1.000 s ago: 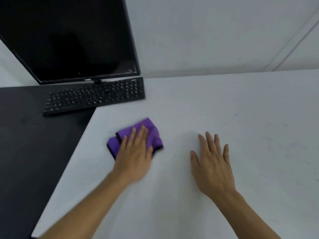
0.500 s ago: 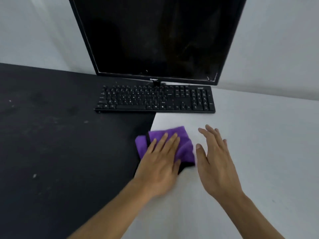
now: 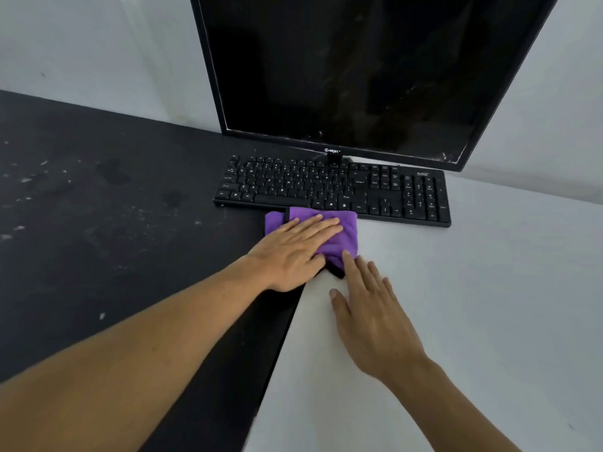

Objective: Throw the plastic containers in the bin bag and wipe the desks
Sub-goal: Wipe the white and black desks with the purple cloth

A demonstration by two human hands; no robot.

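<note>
— What colour is the cloth (image 3: 349,236)?
— Purple, with a black edge.
— And the rest?
— The left desk (image 3: 98,239) is black, flecked with pale marks; the right desk (image 3: 473,288) is plain pale grey. The keyboard (image 3: 326,187) and monitor (image 3: 359,76) are black.

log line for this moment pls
step: wipe | left hand: pressing purple cloth flat, by keyboard | right hand: fingers straight, over white desk beside cloth

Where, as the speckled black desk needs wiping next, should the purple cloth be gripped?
Probably the purple cloth by its free right edge, from the right: it lies folded flat, the left hand covers its left, the keyboard blocks its far edge.
</note>
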